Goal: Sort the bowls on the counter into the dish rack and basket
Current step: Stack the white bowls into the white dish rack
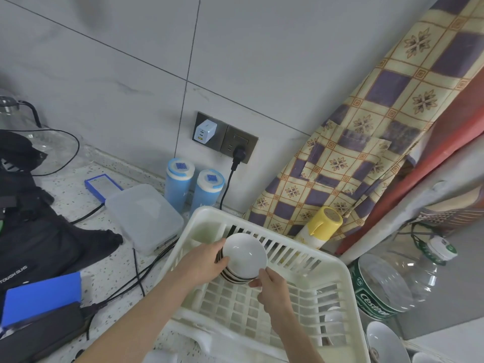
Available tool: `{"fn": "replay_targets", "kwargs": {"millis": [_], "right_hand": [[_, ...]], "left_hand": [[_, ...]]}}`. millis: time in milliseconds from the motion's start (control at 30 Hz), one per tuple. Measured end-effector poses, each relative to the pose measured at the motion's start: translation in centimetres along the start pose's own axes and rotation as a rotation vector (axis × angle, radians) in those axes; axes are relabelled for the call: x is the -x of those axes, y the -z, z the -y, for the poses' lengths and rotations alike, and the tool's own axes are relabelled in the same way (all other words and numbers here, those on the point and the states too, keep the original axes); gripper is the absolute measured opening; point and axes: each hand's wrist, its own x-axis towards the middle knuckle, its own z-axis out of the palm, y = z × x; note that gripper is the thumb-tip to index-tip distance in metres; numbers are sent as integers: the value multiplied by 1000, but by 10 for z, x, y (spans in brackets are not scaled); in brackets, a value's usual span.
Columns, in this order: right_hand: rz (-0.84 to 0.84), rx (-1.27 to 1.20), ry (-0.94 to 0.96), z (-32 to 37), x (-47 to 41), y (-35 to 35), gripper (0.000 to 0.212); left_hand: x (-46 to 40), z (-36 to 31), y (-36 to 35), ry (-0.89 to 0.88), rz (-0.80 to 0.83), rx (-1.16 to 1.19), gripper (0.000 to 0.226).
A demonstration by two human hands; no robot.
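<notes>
Left hand (203, 264) curled round the near-left side of a short stack of glazed ceramic bowls, white inside with dark bands outside (242, 260), thumb on the top rim and fingers behind. Right hand (272, 290) touching the stack's lower right edge with thumb and fingertips; whether it pinches the rim or only steadies it cannot be told. The stack sits inside the cream slotted plastic basket (337, 260), towards its far wall; contact between its base and the grid floor is hidden by the hands.

Probable risks. The bowls are smooth and nested, so if the left hand lets go while the stack leans, the top bowl may slide off and strike the basket's wall. The basket's near edge appears to overlie another white frame, partly out of view; uneven loading at the far side could rock it. A yellow-capped bottle (323, 222) stands just behind the far rim and could be knocked if the basket shifts.

Further white bowls (385, 341) lie at lower right, outside the basket, unsorted. Black cables (136, 271) run along the speckled counter (104, 169) to the basket's left, where a sleeve or elbow could snag them.
</notes>
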Motion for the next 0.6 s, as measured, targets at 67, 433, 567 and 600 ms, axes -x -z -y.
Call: {"fn": "replay_targets", "kwargs": {"millis": [67,433,567,600], "right_hand": [[-14,-9,11,-3,7,6,30],[-192,-361,100,-37,76,52,31],[-208,-435,130,-45,94,69,32],[-212,-447,137,-48,97,75,32]], "left_hand": [[1,-1,1,9,-14,17,53],[6,-19,9,137,-204,344,44],[16,-47,9,80,-179,408,34],[21,-55,8,65,-176,434,30]]}}
